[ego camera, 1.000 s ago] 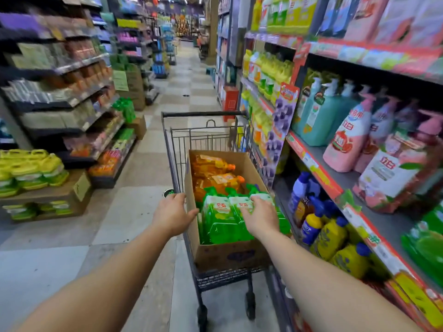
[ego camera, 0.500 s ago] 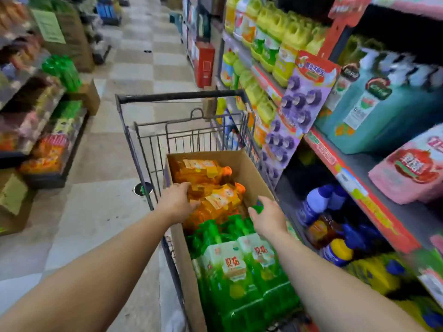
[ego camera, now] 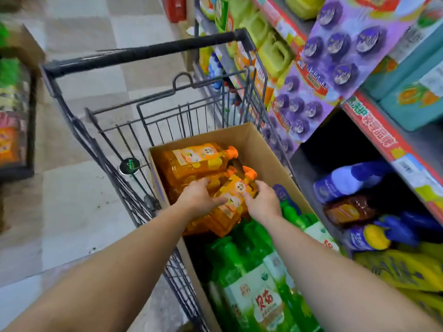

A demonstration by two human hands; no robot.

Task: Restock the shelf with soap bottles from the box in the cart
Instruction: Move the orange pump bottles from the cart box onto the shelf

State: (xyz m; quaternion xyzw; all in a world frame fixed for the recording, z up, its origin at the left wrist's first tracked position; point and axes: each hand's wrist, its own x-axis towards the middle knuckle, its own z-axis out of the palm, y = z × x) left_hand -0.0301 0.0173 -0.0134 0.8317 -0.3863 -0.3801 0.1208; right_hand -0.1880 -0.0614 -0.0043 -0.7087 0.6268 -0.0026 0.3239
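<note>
A cardboard box (ego camera: 268, 149) sits in a wire shopping cart (ego camera: 143, 53). Its far end holds orange soap bottles with orange caps; green bottles (ego camera: 251, 279) with white labels fill the near end. Both my hands are inside the box around one tilted orange soap bottle (ego camera: 233, 192). My left hand (ego camera: 200, 196) grips its left side, thumb across the label. My right hand (ego camera: 262, 200) holds its right side near the neck. Another orange bottle (ego camera: 194, 159) lies behind it.
The shelf unit on the right has a red price strip (ego camera: 388, 149). Blue and yellow bottles (ego camera: 369, 236) lie on the lower shelf, teal boxes and purple hanging cards (ego camera: 335, 51) above. Tiled aisle floor lies to the left, with a low display rack (ego camera: 14, 116) at the far left.
I have leaned closer over the cart. My left hand left the box rim and my right hand left the green bottles; both now hold the orange bottle.
</note>
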